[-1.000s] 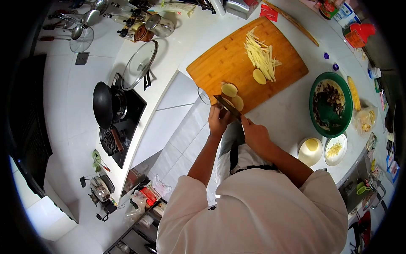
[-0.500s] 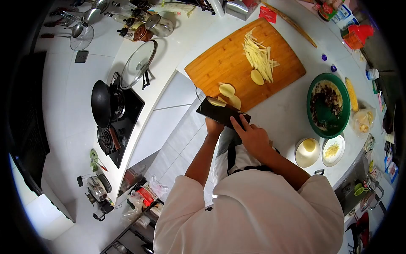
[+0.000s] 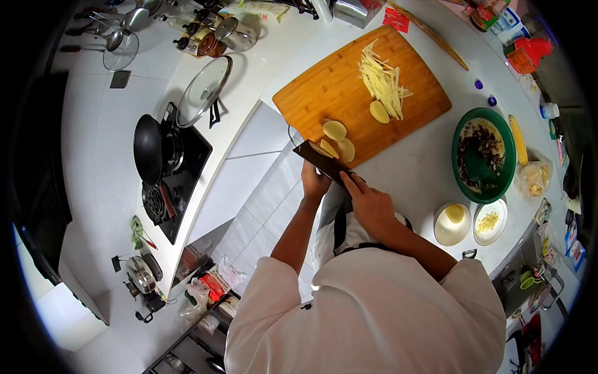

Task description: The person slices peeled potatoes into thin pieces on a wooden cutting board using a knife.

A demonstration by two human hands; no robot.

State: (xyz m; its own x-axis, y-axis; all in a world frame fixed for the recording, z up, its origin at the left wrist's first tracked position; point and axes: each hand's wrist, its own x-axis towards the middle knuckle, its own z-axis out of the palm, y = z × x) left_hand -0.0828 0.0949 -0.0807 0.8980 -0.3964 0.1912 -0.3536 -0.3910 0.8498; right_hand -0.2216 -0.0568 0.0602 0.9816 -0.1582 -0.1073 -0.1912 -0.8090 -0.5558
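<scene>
My right hand [image 3: 372, 204] grips a dark-bladed cleaver [image 3: 322, 163], its index finger laid along the blade. The blade lies across the near left corner of the wooden cutting board [image 3: 314, 93]. My left hand [image 3: 314, 181] is on the near side of the blade, curled closed, with its fingertips and whatever they hold hidden behind it. Just past the blade are pale yellow potato slices [image 3: 335, 130], some against the cleaver. Farther up the board lies a pile of potato strips [image 3: 381, 81] with a potato slice [image 3: 379, 111] beside it.
At right stand a green bowl [image 3: 458, 149] with dark contents, a white bowl [image 3: 445, 234] with a yellow piece and a small dish [image 3: 496, 234] of chopped bits. A corn cob [image 3: 517, 138] lies beyond. To the left are a wok [image 3: 148, 149] on the stove and a glass lid [image 3: 202, 93].
The cleaver has tilted so its blade looks narrower, and more of the potato slices shows past it. My right hand has shifted slightly with the handle.
</scene>
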